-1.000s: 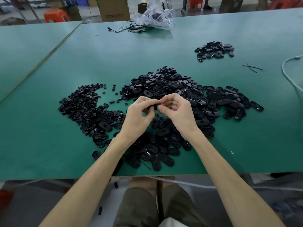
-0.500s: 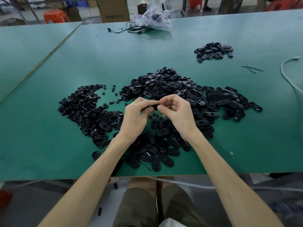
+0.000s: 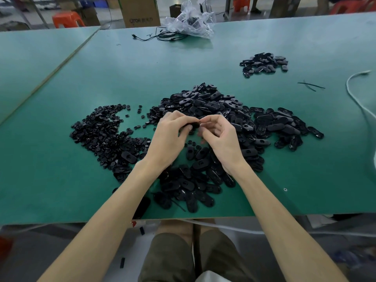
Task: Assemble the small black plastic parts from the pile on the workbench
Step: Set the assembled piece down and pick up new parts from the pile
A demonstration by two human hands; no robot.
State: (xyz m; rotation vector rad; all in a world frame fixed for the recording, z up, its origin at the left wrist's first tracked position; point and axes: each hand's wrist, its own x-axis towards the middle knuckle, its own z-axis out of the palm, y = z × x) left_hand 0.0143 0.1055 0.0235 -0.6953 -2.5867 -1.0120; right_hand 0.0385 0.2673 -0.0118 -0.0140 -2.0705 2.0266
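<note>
Black part (image 3: pixel 193 125): long axis left-right, pinched by left hand (image 3: pixel 168 137), right hand (image 3: pixel 222 139).

Main pile (image 3: pixel 223 115) on workbench (image 3: pixel 173 68), smaller-parts heap (image 3: pixel 101 135) left of it, little heap (image 3: pixel 264 63) behind-right, plastic bag (image 3: pixel 191 21) far behind, left hand (image 3: pixel 168 137) and right hand (image 3: pixel 221 139) pinching one part (image 3: pixel 193 125) above it.

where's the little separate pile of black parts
In the head view the small pile lies far right on the bench, beyond the main pile and apart from it, up-left of the black strips.
</note>
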